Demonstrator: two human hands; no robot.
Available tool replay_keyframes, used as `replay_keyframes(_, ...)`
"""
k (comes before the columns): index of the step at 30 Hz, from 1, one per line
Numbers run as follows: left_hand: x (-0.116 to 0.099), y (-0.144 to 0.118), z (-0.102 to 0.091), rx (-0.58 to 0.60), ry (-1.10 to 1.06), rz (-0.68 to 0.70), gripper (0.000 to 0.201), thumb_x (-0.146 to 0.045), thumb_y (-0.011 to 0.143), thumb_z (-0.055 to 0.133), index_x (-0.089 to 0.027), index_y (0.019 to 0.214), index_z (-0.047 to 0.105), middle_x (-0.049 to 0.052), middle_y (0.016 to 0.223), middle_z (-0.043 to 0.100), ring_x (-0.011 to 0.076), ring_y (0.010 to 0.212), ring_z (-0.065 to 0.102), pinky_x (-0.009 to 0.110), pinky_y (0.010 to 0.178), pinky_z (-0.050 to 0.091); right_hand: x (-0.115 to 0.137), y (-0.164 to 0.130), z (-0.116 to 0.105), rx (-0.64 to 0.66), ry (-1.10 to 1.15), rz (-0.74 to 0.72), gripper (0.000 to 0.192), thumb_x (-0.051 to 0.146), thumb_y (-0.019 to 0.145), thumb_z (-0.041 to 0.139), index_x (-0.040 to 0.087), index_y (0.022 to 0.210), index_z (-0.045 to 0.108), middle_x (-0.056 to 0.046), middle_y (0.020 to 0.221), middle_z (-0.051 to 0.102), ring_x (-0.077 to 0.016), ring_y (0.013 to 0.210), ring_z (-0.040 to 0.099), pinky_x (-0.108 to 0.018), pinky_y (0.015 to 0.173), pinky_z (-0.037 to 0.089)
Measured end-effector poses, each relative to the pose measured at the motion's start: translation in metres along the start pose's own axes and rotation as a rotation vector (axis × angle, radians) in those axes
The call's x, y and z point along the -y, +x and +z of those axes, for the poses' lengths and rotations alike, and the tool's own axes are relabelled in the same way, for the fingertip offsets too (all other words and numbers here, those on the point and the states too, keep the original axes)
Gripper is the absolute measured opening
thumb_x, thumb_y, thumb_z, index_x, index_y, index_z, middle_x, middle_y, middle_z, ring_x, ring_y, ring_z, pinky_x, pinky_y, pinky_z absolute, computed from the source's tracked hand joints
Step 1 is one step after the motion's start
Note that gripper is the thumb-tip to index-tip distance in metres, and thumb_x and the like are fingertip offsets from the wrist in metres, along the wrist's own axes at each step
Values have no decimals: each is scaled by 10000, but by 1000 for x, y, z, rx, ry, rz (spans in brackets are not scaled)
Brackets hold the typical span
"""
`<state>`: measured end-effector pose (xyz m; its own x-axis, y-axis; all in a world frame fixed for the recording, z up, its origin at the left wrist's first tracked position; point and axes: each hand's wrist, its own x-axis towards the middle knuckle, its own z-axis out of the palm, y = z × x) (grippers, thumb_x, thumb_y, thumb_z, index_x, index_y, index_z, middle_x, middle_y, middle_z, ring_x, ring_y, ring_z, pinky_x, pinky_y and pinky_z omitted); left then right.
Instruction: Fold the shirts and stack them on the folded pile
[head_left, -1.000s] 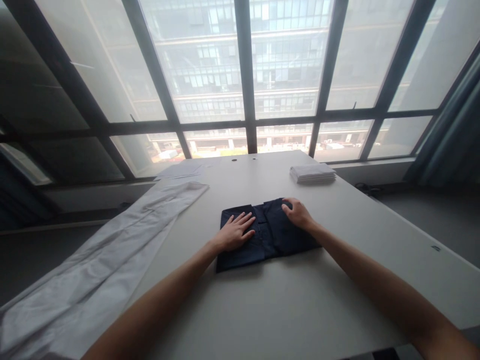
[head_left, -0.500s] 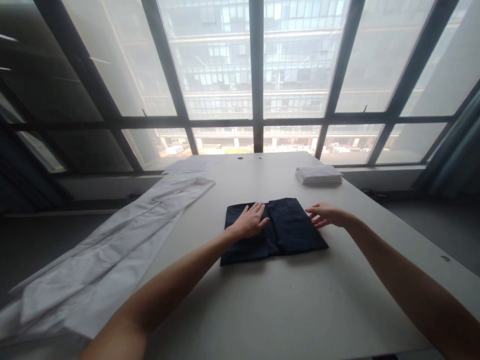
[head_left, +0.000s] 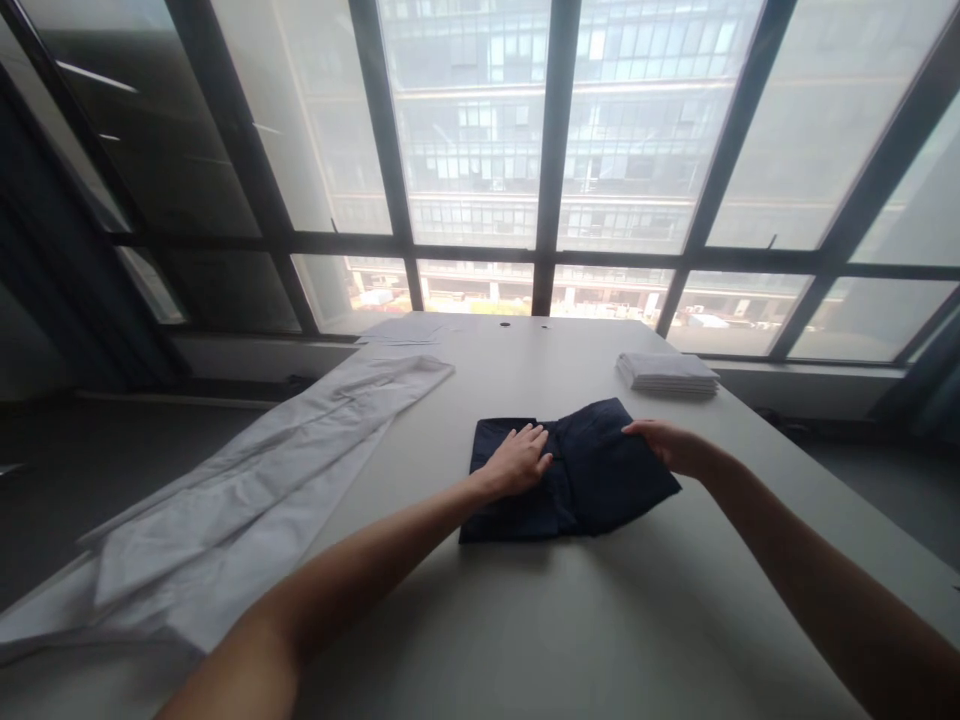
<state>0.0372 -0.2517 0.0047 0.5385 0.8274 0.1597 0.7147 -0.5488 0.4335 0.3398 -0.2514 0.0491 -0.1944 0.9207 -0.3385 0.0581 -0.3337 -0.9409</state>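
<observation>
A dark navy folded cloth [head_left: 600, 480], perhaps a garment, lies on the white table [head_left: 555, 620] in front of me. My left hand [head_left: 517, 460] rests flat on its left half, fingers stretched out. With my right hand [head_left: 664, 443] I pinch the cloth's right edge, thumb on top and the other fingers beneath, mostly hidden. That right half is lifted and tilts up off the table, while the left half stays down.
Long white fabric [head_left: 262, 490] is spread along the table's left side and hangs over its edge. A stack of folded white cloths [head_left: 667, 374] sits at the far right. Pale sheets [head_left: 405, 330] lie at the far left, before large windows [head_left: 472, 130].
My right hand has closed on the navy cloth's right edge and raised it from the table. My left hand remains on the cloth. The whole view has shifted and tilted slightly.
</observation>
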Motion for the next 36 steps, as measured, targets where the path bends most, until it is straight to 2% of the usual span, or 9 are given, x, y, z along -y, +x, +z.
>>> replay_keyframes(3, 5, -11, -11, -131, -237, 36, 433, -271, 934, 548, -172, 1347, 634, 137, 1450, 580, 304, 1371, 506, 438, 1190, 349, 21, -5, 29, -49, -28, -73, 102, 204, 798, 724, 166, 853, 647, -62, 756, 681, -142, 616, 619, -246, 583, 524)
replay_keyframes(6, 12, -20, -21, -209, -597, -77, 351, -254, 917, 558, -161, 1226, 695, 132, 1275, 683, 283, 1134, 660, 428, 1045, 502, 38, -8, 63, -111, -86, -96, 164, 196, 736, 772, 176, 795, 621, 1, 644, 603, -103, 531, 538, -196, 471, 462)
replay_keyframes(14, 35, -29, -32, -164, -1393, -517, 354, -386, 1012, 514, -160, 1274, 587, 159, 1341, 626, 235, 986, 716, 355, 840, 606, 54, 4, 155, -118, -237, -189, 139, 151, 734, 745, 165, 801, 624, 54, 537, 494, -73, 452, 465, -172, 399, 395)
replay_keyframes(17, 43, -28, -34, -140, -1530, -566, 448, -501, 1053, 384, -161, 1266, 582, 137, 1196, 684, 223, 890, 727, 349, 768, 619, 47, 8, 188, -107, -275, -200, 287, 180, 738, 768, 162, 998, 647, 36, 588, 580, -105, 483, 542, -194, 421, 454)
replay_keyframes(20, 50, -27, -32, -117, -1584, -550, 541, -575, 1053, 319, -146, 1174, 626, 89, 901, 714, 203, 715, 705, 319, 661, 608, 35, 12, 208, 64, -292, -188, 314, 258, 793, 754, 154, 1072, 655, -7, 679, 662, -139, 581, 637, -217, 491, 530)
replay_keyframes(23, 54, -27, -27, -96, -1569, -530, 395, -482, 1016, 504, -126, 1103, 652, 63, 762, 698, 190, 631, 687, 303, 640, 596, 23, 25, 206, 145, -309, -225, 215, 301, 871, 652, 151, 1018, 699, -52, 782, 710, -166, 689, 688, -233, 545, 554)
replay_keyframes(27, 61, -25, -21, -121, -1563, -512, 297, -137, 894, 628, -100, 1189, 635, 99, 890, 752, 213, 728, 736, 333, 742, 610, 4, 56, 175, -179, -491, -466, 271, 234, 881, 542, 143, 1051, 733, -98, 941, 753, -219, 865, 709, -339, 790, 588)
replay_keyframes(31, 73, -22, -21, -61, -1595, -651, 338, -112, 901, 563, -55, 1229, 625, 153, 972, 764, 252, 808, 759, 377, 810, 615, -22, 81, 149, -380, -711, -647, 406, 272, 894, 510, 115, 1208, 714, -169, 1261, 690, -279, 1217, 611, -410, 1113, 435)
replay_keyframes(36, 80, -25, -26, 36, -1636, -726, 338, -159, 928, 515, -46, 1224, 634, 152, 980, 767, 255, 857, 762, 357, 843, 609, -51, 89, 150, -281, -800, -656, 553, 417, 969, 437, 159, 1441, 564, -142, 1528, 499, -268, 1427, 435, -433, 1212, 321)
